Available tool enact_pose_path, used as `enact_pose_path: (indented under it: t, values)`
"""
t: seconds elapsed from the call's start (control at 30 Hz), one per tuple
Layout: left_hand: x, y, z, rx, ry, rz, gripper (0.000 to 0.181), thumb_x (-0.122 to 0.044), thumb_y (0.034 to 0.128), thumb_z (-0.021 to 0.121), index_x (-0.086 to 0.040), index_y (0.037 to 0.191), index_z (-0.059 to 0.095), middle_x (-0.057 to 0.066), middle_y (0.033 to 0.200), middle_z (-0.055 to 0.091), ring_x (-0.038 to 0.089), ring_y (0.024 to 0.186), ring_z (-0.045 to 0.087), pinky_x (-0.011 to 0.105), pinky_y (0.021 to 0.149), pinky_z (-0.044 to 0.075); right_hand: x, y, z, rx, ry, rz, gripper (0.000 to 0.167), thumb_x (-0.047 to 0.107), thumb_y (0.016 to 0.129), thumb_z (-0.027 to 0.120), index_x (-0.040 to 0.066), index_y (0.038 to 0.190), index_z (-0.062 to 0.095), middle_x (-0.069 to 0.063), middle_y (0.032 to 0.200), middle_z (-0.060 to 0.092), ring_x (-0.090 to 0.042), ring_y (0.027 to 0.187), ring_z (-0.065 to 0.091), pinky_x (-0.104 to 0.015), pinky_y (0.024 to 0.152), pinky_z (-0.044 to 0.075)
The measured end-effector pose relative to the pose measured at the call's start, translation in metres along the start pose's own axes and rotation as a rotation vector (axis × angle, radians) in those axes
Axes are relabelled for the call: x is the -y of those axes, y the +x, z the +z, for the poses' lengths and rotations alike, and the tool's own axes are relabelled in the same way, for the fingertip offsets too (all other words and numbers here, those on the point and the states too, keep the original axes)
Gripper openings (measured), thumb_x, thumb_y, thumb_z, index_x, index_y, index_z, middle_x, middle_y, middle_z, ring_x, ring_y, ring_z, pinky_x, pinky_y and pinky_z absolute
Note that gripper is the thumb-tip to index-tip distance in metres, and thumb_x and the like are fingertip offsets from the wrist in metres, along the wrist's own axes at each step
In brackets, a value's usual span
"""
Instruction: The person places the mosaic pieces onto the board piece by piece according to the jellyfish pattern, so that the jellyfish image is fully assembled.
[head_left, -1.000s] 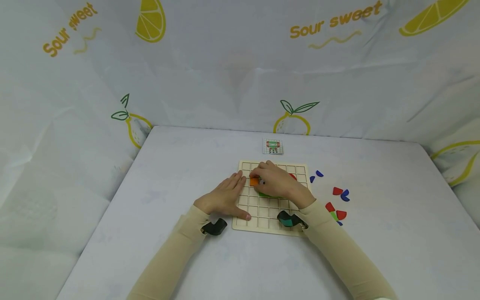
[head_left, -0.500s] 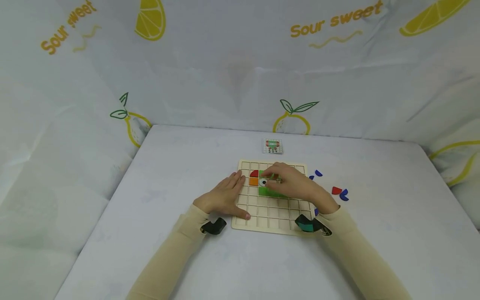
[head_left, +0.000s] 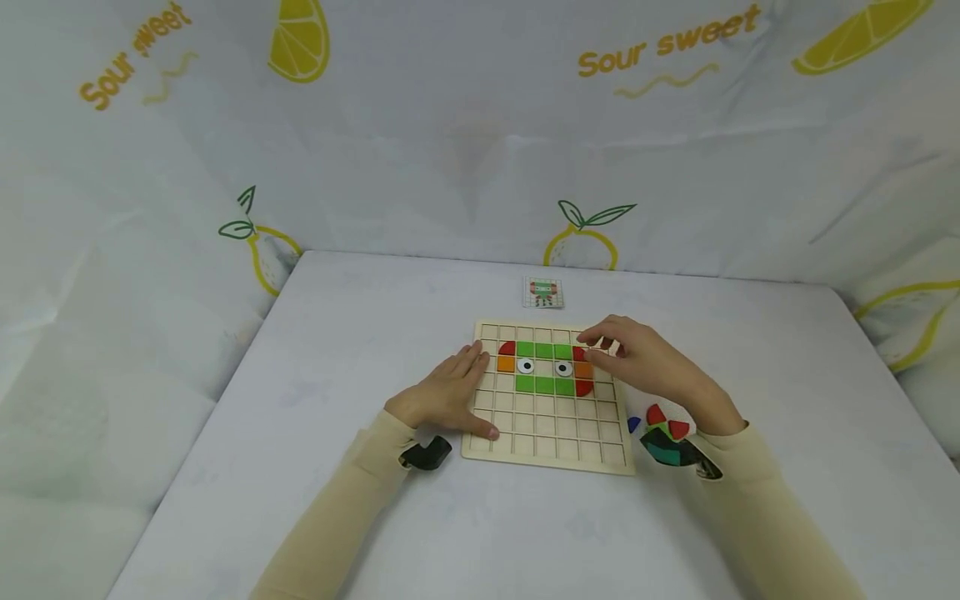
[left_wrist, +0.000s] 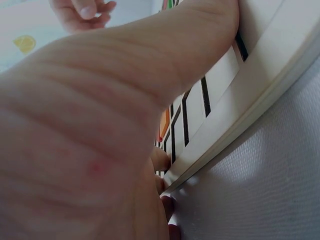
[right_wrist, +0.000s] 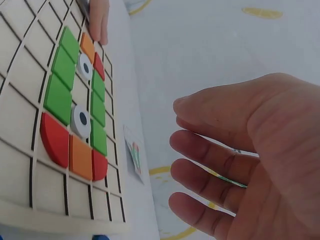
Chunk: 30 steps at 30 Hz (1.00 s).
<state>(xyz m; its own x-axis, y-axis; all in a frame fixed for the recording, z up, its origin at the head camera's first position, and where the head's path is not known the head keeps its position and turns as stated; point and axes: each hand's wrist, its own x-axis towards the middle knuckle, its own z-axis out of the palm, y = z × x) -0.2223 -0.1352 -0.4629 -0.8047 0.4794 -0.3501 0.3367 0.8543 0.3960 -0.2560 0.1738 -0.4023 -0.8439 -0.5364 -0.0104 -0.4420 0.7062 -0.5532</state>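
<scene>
Grid board (head_left: 543, 429) flat on surface (head_left: 525, 533); fingers of left hand (head_left: 444, 393) spread across its left side, those of right hand (head_left: 660, 362) empty, loosely bent near upper-right red piece (right_wrist: 100, 166), which a careless low sweep might knock askew.

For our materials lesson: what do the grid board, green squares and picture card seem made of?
Grid board: probably wood, matt, from its pale beige, unshiny surface.
Green squares: smooth painted wood or plastic; the even colour leaves it open.
Picture card: likely paper or card, thin, with a printed design; finish unclear.
</scene>
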Motion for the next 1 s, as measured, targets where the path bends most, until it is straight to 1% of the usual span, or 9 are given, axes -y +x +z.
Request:
enact_pose_path:
  t: [0.17,0.37,0.43,0.57,0.67,0.73,0.83,0.93,1.0]
  values:
    - [-0.002,0.000,-0.001,0.010,0.014,-0.002,0.124,-0.064,0.0808,0.075,-0.004,0.163,0.004,0.011,0.172,-0.009,0.028,0.161,-0.006,0.044,0.131,0.007,-0.013,-0.012,-0.008,-0.010,-0.046,0.054,0.029,0.017,0.099,0.064,0.005,0.126,0.068,-0.006,0.115,0.067,-0.022,0.101,0.057,-0.031,0.080,0.052]
    - [-0.002,0.000,0.000,0.017,0.004,-0.012,0.124,-0.063,0.0810,0.075,-0.005,0.163,0.003,0.010,0.172,-0.011,0.026,0.161,-0.007,0.043,0.131,0.007,-0.026,-0.023,-0.019,-0.006,-0.032,0.153,0.034,0.018,0.100,0.063,0.003,0.131,0.064,-0.012,0.112,0.064,-0.023,0.087,0.056,-0.025,0.063,0.053]
    - [-0.001,0.000,0.000,0.016,0.002,-0.016,0.124,-0.063,0.0809,0.076,-0.006,0.163,0.003,0.009,0.172,-0.011,0.026,0.161,-0.007,0.044,0.131,0.007,-0.032,-0.025,-0.022,-0.012,-0.026,0.173,0.034,0.019,0.101,0.062,0.003,0.131,0.063,-0.014,0.111,0.063,-0.024,0.085,0.056,-0.025,0.060,0.053]
    - [-0.001,0.000,0.000,0.017,0.000,-0.019,0.124,-0.062,0.0810,0.076,-0.006,0.163,0.003,0.009,0.172,-0.011,0.025,0.161,-0.007,0.043,0.131,0.007,-0.042,-0.026,-0.025,-0.030,-0.042,0.184,0.033,0.018,0.101,0.060,0.002,0.130,0.063,-0.013,0.111,0.064,-0.026,0.094,0.056,-0.024,0.067,0.053]
    - [-0.001,0.000,0.000,0.015,-0.007,-0.014,0.124,-0.062,0.0810,0.076,-0.005,0.163,0.003,0.010,0.172,-0.011,0.026,0.161,-0.007,0.044,0.131,0.007,-0.048,-0.025,-0.026,-0.021,-0.050,0.200,0.034,0.016,0.101,0.060,0.000,0.131,0.062,-0.015,0.113,0.064,-0.028,0.100,0.055,-0.025,0.070,0.053]
    - [-0.001,0.000,0.001,0.011,-0.015,-0.012,0.123,-0.061,0.0807,0.076,-0.005,0.163,0.004,0.011,0.172,-0.010,0.027,0.161,-0.006,0.044,0.131,0.007,-0.052,-0.025,-0.026,0.003,-0.065,0.222,0.035,0.016,0.100,0.061,-0.001,0.131,0.062,-0.017,0.115,0.064,-0.030,0.101,0.056,-0.029,0.071,0.056]
    - [-0.001,0.000,0.000,0.010,-0.009,-0.011,0.123,-0.062,0.0809,0.076,-0.005,0.163,0.004,0.010,0.172,-0.009,0.026,0.161,-0.006,0.044,0.131,0.007,-0.058,-0.025,-0.025,0.050,-0.116,0.239,0.035,0.015,0.098,0.063,-0.002,0.129,0.063,-0.020,0.117,0.064,-0.033,0.103,0.058,-0.038,0.076,0.060]
    - [-0.002,0.000,0.000,0.006,0.003,-0.009,0.124,-0.063,0.0808,0.076,-0.005,0.163,0.004,0.011,0.172,-0.009,0.027,0.161,-0.006,0.043,0.131,0.007,-0.064,-0.027,-0.023,0.107,-0.168,0.255,0.035,0.012,0.096,0.063,-0.003,0.128,0.065,-0.023,0.119,0.064,-0.037,0.105,0.059,-0.048,0.083,0.060]
    - [-0.002,0.000,-0.001,0.003,0.005,-0.008,0.124,-0.063,0.0806,0.076,-0.005,0.163,0.004,0.011,0.172,-0.008,0.027,0.161,-0.005,0.043,0.131,0.007,-0.068,-0.027,-0.022,0.148,-0.188,0.275,0.034,0.009,0.095,0.063,-0.003,0.127,0.065,-0.024,0.120,0.064,-0.038,0.106,0.059,-0.052,0.085,0.059]
